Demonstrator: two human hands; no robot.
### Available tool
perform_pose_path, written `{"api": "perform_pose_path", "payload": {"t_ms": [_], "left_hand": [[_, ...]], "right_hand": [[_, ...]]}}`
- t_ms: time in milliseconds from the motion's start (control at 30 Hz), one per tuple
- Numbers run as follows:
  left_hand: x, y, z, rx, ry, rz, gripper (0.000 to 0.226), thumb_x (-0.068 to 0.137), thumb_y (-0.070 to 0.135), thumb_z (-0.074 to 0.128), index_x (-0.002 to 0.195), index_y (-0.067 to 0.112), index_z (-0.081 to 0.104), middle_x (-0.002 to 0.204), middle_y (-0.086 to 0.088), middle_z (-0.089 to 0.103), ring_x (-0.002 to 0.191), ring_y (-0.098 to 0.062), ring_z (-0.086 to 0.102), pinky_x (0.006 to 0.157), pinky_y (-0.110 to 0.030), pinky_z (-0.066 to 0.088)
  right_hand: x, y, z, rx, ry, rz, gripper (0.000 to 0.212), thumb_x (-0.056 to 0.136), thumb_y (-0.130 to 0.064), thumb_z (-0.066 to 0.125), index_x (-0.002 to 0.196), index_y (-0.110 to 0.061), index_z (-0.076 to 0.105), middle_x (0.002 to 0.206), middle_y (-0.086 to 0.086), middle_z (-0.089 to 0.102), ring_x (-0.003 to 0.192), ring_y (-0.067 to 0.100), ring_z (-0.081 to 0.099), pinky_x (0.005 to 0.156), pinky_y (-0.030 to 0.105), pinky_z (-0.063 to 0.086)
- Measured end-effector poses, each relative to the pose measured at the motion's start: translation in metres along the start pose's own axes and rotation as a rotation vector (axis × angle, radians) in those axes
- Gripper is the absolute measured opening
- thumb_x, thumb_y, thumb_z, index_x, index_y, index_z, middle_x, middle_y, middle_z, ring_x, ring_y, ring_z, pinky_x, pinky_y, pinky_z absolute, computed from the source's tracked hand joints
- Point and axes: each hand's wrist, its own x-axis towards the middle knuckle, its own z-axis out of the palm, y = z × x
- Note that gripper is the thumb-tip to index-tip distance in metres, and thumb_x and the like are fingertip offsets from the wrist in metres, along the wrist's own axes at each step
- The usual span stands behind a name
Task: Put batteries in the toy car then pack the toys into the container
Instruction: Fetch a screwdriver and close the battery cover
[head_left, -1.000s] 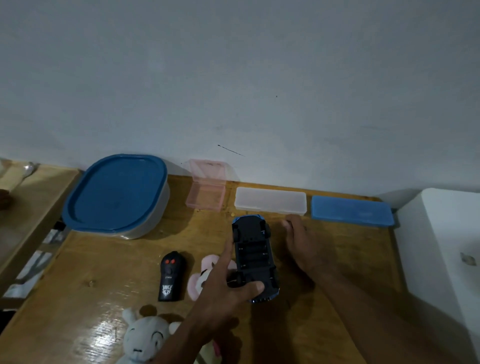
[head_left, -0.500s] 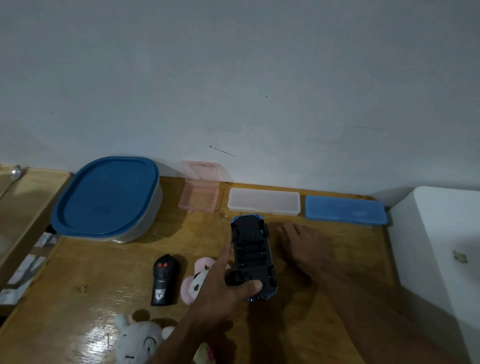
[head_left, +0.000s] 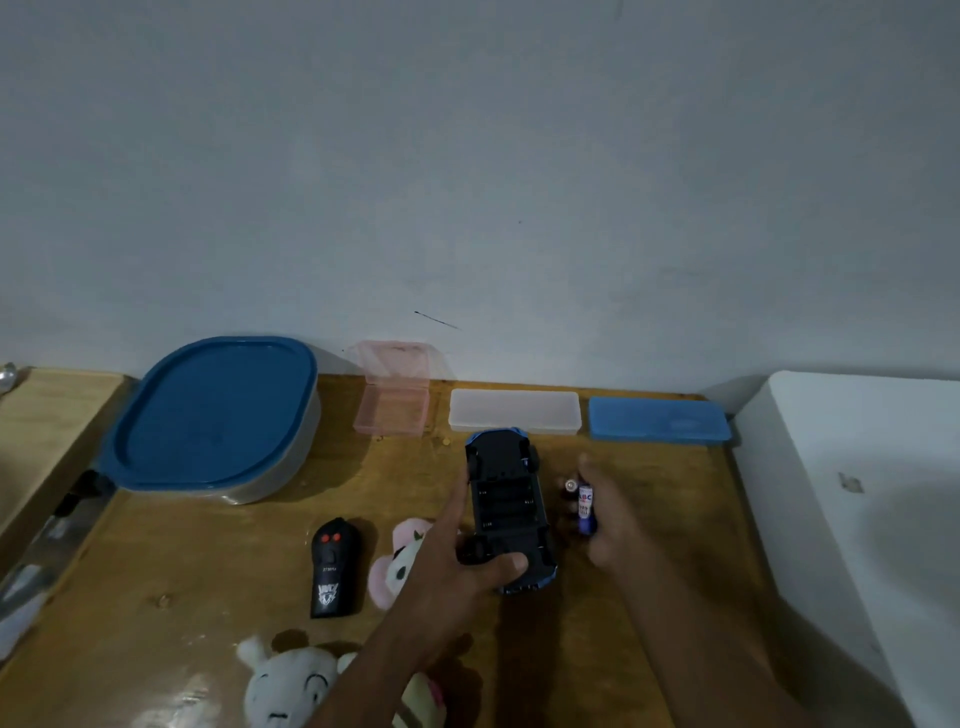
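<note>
Upside down on the wooden counter (head_left: 197, 561): the toy car (head_left: 508, 506), blue body beneath, black underside up, battery bay open and showing empty slots. Clamped by the left hand (head_left: 457, 566), thumb pressed over the near end by the wheels, index finger stretched along the car's left flank; grip closed on the car. Just right of the car, the right hand (head_left: 610, 519), fingers curled around batteries (head_left: 586, 509): one with a purple-and-white label upright in the grip, a second showing only its metal end beside it. Right grip closed on the batteries, held close to the car but apart from it.

Left of the car, partly under the left hand, a pink plush toy (head_left: 397, 564); further left, flat on the counter, a black remote control (head_left: 332, 569) with two red buttons. At the near edge, a white plush toy (head_left: 291, 686), partly cut off by the frame.

Along the wall, from left: the container (head_left: 218, 415), large, with blue lid shut; a small pink box (head_left: 392, 397), lid raised; a frosted white case (head_left: 514, 411), closed; a blue case (head_left: 658, 420), closed. At far right, a white surface (head_left: 857, 493) butting against the counter.
</note>
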Motion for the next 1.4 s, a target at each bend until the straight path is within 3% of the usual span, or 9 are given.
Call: {"api": "perform_pose_path", "payload": {"t_ms": [233, 433, 567, 800, 900, 1000, 1100, 1267, 1400], "left_hand": [[-0.025, 0.005, -0.008, -0.007, -0.132, 0.029, 0.104, 0.078, 0.002, 0.078, 0.151, 0.045, 0.018, 0.116, -0.002, 0.072, 0.106, -0.017, 0.069, 0.093, -0.042, 0.055], [-0.056, -0.002, -0.017, 0.033, -0.230, 0.120, 0.094, 0.079, 0.000, 0.077, 0.144, 0.045, 0.025, 0.106, 0.018, 0.072, 0.097, -0.001, 0.069, 0.077, -0.020, 0.057], [-0.078, -0.010, -0.022, 0.040, -0.312, 0.146, 0.089, 0.081, 0.000, 0.076, 0.135, 0.051, 0.027, 0.112, 0.016, 0.070, 0.101, -0.003, 0.069, 0.077, -0.020, 0.056], [-0.100, -0.016, -0.019, 0.066, -0.385, 0.230, 0.081, 0.081, 0.003, 0.076, 0.141, 0.037, 0.032, 0.117, 0.017, 0.069, 0.108, -0.005, 0.066, 0.080, -0.019, 0.054], [-0.105, -0.017, -0.017, 0.069, -0.368, 0.240, 0.087, 0.077, 0.010, 0.078, 0.144, 0.038, 0.029, 0.120, 0.010, 0.069, 0.110, -0.008, 0.066, 0.083, -0.021, 0.055], [-0.106, -0.016, -0.010, 0.058, -0.347, 0.255, 0.086, 0.080, 0.005, 0.076, 0.144, 0.039, 0.030, 0.120, 0.009, 0.069, 0.109, -0.008, 0.066, 0.082, -0.019, 0.054], [-0.106, -0.014, 0.001, 0.041, -0.302, 0.245, 0.089, 0.081, 0.002, 0.075, 0.141, 0.048, 0.027, 0.114, 0.016, 0.071, 0.105, -0.002, 0.067, 0.079, -0.017, 0.055], [-0.108, -0.010, 0.020, 0.042, -0.266, 0.219, 0.104, 0.078, 0.003, 0.079, 0.151, 0.044, 0.017, 0.122, 0.009, 0.068, 0.110, -0.013, 0.067, 0.095, -0.045, 0.054], [-0.111, -0.013, 0.030, 0.052, -0.222, 0.176, 0.110, 0.071, 0.017, 0.086, 0.148, 0.054, 0.016, 0.128, 0.007, 0.065, 0.114, -0.019, 0.065, 0.094, -0.051, 0.054]], "right_hand": [[-0.052, 0.034, -0.017, 0.380, -0.070, 0.017, 0.037, 0.094, -0.038, 0.048, 0.066, -0.013, 0.052, 0.051, 0.002, 0.050, 0.033, 0.010, 0.042, 0.031, 0.017, 0.034], [-0.112, 0.057, -0.010, 0.176, -0.048, -0.089, 0.021, 0.088, -0.012, 0.045, 0.068, -0.010, 0.049, 0.055, 0.001, 0.044, 0.031, 0.006, 0.033, 0.026, 0.015, 0.023], [-0.144, 0.079, -0.015, 0.135, 0.025, -0.187, 0.026, 0.096, -0.020, 0.050, 0.075, -0.009, 0.060, 0.071, 0.005, 0.053, 0.035, 0.005, 0.035, 0.028, 0.017, 0.026], [-0.186, 0.096, -0.016, -0.005, 0.111, -0.288, 0.035, 0.090, -0.041, 0.059, 0.101, -0.007, 0.061, 0.054, -0.003, 0.047, 0.038, 0.004, 0.036, 0.031, 0.018, 0.026], [-0.198, 0.094, -0.018, -0.109, 0.175, -0.365, 0.031, 0.089, -0.035, 0.063, 0.107, -0.010, 0.066, 0.069, 0.000, 0.058, 0.043, 0.005, 0.037, 0.032, 0.018, 0.026], [-0.207, 0.086, -0.016, -0.212, 0.297, -0.458, 0.025, 0.083, -0.030, 0.072, 0.103, -0.015, 0.068, 0.088, 0.004, 0.070, 0.049, 0.009, 0.040, 0.037, 0.021, 0.030], [-0.213, 0.077, -0.013, -0.228, 0.388, -0.551, 0.023, 0.077, -0.030, 0.078, 0.091, -0.014, 0.069, 0.083, 0.004, 0.070, 0.055, 0.011, 0.045, 0.043, 0.024, 0.036], [-0.220, 0.064, -0.013, -0.234, 0.407, -0.664, 0.019, 0.075, -0.026, 0.080, 0.086, -0.016, 0.068, 0.083, -0.001, 0.067, 0.070, 0.011, 0.055, 0.055, 0.026, 0.043], [-0.218, 0.060, -0.015, -0.264, 0.428, -0.751, 0.016, 0.074, -0.022, 0.080, 0.083, -0.017, 0.068, 0.084, -0.002, 0.070, 0.080, 0.012, 0.064, 0.066, 0.028, 0.051]]}}
